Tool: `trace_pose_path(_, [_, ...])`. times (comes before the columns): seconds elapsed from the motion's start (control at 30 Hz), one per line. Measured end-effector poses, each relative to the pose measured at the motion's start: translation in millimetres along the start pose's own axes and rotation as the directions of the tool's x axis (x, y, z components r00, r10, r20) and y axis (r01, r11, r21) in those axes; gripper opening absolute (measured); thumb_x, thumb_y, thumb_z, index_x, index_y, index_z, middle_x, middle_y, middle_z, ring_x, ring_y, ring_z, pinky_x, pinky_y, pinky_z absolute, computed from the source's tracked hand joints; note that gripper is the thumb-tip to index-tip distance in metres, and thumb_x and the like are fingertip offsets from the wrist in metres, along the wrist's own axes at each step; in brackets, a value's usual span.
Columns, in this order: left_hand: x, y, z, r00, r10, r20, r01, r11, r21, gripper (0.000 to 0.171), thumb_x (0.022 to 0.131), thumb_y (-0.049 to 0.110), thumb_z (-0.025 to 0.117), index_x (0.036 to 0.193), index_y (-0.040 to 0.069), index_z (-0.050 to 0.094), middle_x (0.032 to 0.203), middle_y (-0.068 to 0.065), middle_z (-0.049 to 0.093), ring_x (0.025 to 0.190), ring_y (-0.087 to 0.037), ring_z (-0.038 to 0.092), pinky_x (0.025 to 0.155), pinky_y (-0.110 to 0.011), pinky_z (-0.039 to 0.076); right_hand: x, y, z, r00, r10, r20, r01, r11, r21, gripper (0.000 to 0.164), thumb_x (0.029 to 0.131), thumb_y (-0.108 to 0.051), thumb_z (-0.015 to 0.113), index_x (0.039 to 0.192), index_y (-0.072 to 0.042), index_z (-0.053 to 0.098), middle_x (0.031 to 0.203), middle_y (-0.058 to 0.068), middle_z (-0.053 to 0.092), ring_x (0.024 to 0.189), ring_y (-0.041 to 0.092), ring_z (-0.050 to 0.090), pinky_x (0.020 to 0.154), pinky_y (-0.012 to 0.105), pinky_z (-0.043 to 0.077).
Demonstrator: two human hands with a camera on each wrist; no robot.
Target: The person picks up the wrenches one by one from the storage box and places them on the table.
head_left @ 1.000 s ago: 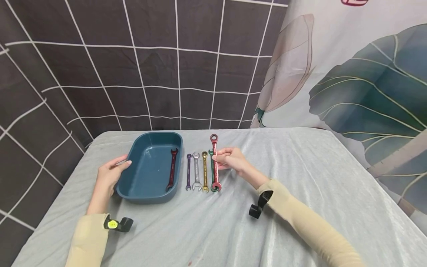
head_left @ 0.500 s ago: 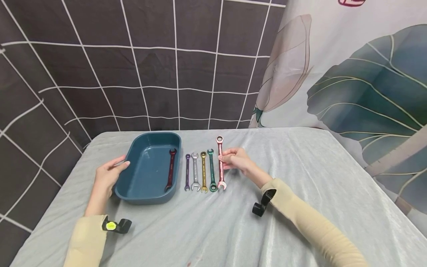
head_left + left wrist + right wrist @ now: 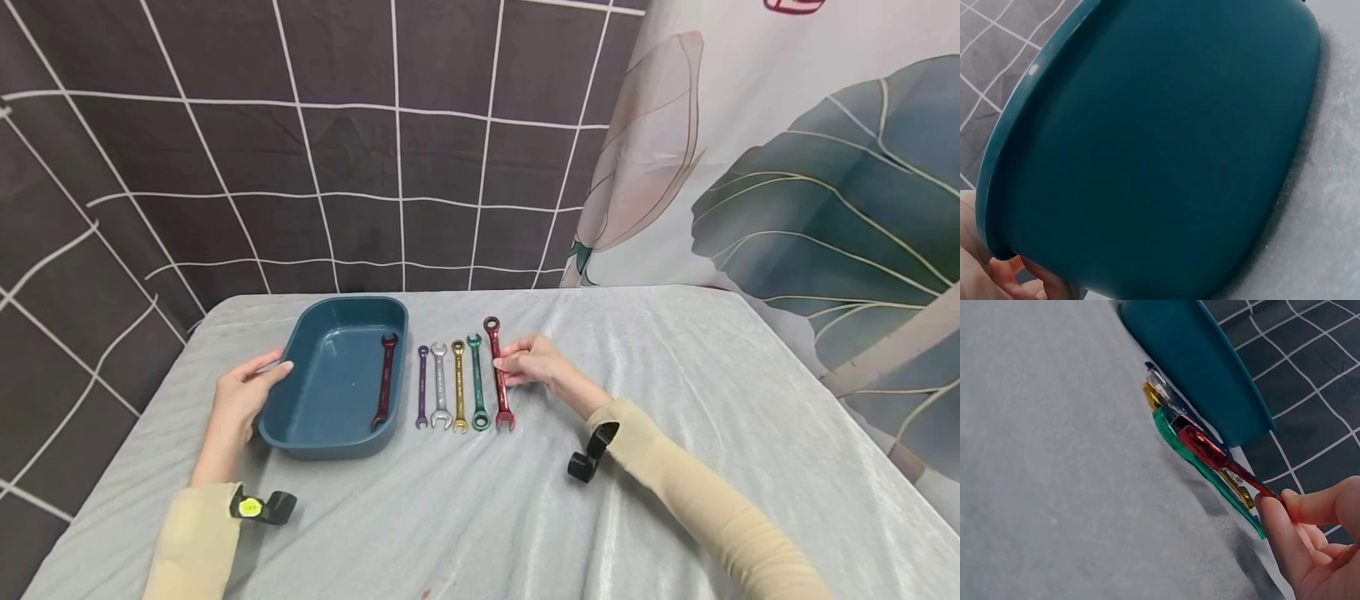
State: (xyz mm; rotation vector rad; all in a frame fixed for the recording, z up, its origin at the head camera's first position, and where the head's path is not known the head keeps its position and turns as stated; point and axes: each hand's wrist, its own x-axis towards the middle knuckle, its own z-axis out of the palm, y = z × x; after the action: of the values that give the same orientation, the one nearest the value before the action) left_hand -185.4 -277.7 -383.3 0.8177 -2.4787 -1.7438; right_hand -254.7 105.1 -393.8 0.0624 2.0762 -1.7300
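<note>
My right hand (image 3: pixel 528 362) pinches a red combination wrench (image 3: pixel 499 379) by its middle, between thumb and fingers. In the head view the wrench lies just right of the green wrench (image 3: pixel 477 383), ring end at the back and open end toward me. The right wrist view shows the red wrench (image 3: pixel 1207 449) close over the table, overlapping the green one. My left hand (image 3: pixel 243 392) grips the left rim of a blue plastic tub (image 3: pixel 322 450), thumb at the rim. Inside the tub, a dark red wrench (image 3: pixel 385 383) leans along the right wall.
Left of the green wrench, a gold wrench (image 3: pixel 459 387), a silver wrench (image 3: pixel 440 387) and a small purple wrench (image 3: pixel 422 387) lie side by side. A grey cloth (image 3: pixel 450 525) covers the table, with dark gridded fabric (image 3: pixel 442 158) behind it.
My right hand has carried the red wrench from over the green wrench to its right and lowered it, tilting its ring end leftward. The left hand stays on the tub.
</note>
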Motion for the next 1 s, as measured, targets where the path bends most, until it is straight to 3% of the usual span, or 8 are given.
trace_pose_path(0.43, [-2.6, 0.9, 0.4, 1.0, 0.009, 0.003, -0.009, 1.0, -0.007, 0.056, 0.093, 0.031, 0.06, 0.143, 0.011, 0.045, 0.15, -0.013, 0.042, 0.132, -0.028, 0.043, 0.112, -0.044, 0.035, 1.7, 1.5, 2.7, 0.999, 0.048, -0.003, -0.048, 0.998, -0.037, 0.025, 0.086, 0.004, 0.064, 0.109, 0.011, 0.055, 0.07, -0.001, 0.064, 0.055, 0.009, 0.062, 0.059, 0.021, 0.057])
trace_pose_path(1.0, [-1.6, -0.1, -0.5, 1.0, 0.019, 0.007, -0.019, 1.0, -0.007, 0.057, 0.093, 0.032, 0.06, 0.143, 0.011, 0.045, 0.15, -0.012, 0.042, 0.133, -0.028, 0.043, 0.112, -0.043, 0.035, 4.8, 5.6, 3.7, 0.999, 0.03, -0.017, -0.032, 0.988, -0.148, 0.024, 0.084, 0.002, 0.069, 0.103, 0.012, 0.058, 0.065, 0.0, 0.064, 0.051, 0.006, 0.06, 0.057, 0.019, 0.056])
